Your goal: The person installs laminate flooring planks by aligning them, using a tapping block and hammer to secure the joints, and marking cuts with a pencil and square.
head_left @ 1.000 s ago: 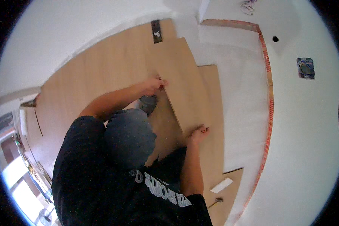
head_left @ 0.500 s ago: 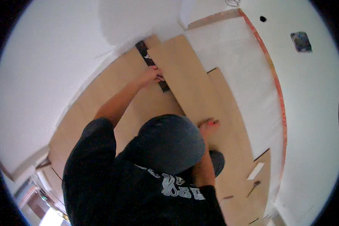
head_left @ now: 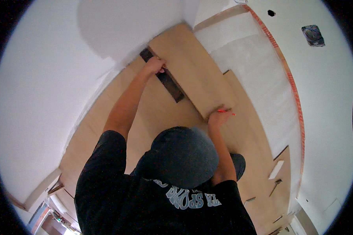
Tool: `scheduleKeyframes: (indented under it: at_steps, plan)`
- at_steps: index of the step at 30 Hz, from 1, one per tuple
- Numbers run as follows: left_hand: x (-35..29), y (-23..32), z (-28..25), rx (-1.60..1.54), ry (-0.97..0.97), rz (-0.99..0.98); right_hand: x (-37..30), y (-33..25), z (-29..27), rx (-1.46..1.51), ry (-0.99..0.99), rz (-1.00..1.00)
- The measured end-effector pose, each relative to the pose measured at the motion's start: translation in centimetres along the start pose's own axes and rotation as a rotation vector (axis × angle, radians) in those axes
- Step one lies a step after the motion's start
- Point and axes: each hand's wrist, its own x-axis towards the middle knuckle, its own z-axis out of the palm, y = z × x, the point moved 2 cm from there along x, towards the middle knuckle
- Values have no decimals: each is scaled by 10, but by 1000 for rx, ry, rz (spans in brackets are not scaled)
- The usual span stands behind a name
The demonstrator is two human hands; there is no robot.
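A light wood floor plank [head_left: 192, 66] lies loose over the laid boards, its far end by the wall corner. My left hand [head_left: 155, 65] is closed at the plank's left long edge, near the far end; the fingertips are partly hidden. A dark strip [head_left: 169, 87] lies beside that edge, under and next to my left hand. My right hand [head_left: 220, 116] is closed around a slim red pencil or marker [head_left: 224, 111] and rests at the plank's near end.
Laid wood flooring [head_left: 106, 100] reaches the left wall [head_left: 39, 78]. White underlay [head_left: 243, 51] borders the planks at right, edged by a red-marked strip [head_left: 286, 66]. A white block [head_left: 276, 169] and a dark-headed tool [head_left: 277, 182] lie at lower right. A grey cap [head_left: 184, 156] blocks the middle.
The plank has shifted toward the far wall corner. Both my hands have moved farther forward, the right one now at the plank's near end. More of the dark strip shows, and the view has shifted.
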Motion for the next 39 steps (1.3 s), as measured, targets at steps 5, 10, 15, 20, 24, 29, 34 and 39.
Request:
scheduleKeyframes:
  at_steps: [5,10,15,20,24,29,34,39]
  plan:
    - [-5,42,11,415,-175,-91,19,17,7,-123,220,-130]
    - [-4,29,7,459,-122,-35,24,26,11,-296,182,-165]
    - [-11,35,6,573,-80,-87,22,-7,-22,-337,-139,4]
    - [-4,21,-6,764,57,66,20,-35,-20,-582,-164,-52]
    - [-23,42,46,860,286,276,33,-18,-36,-551,-284,111]
    - [-15,52,94,1063,282,893,32,-22,-26,-475,-207,64]
    - [9,55,104,1175,330,960,40,-5,-20,-329,-251,100]
    - [15,53,95,1049,259,937,34,-9,-26,168,-189,114]
